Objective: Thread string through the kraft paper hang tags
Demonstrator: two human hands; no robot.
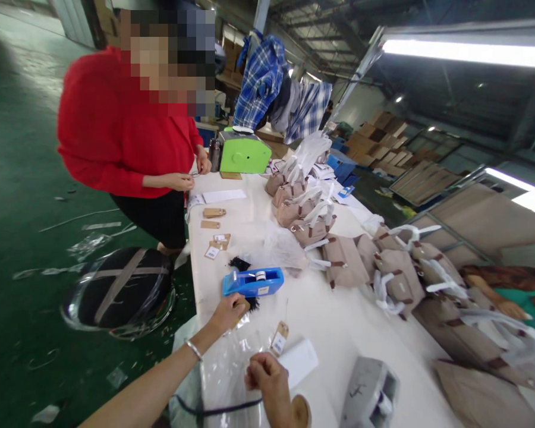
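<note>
On the white surface (339, 321), the left hand (229, 313) reaches the blue tape dispenser (252, 282) at twelve o'clock, fingers curled, while the right hand (267, 377), fingers pressed together, pinches a clear plastic bag (225, 374).

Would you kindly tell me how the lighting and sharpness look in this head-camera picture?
Head view: the strip light at top right blows out to white; straight edges bow toward the corners and the horizon tilts; the right hand and the grey dispenser near the bottom edge are soft, while the blue tape dispenser is fairly sharp.
</note>
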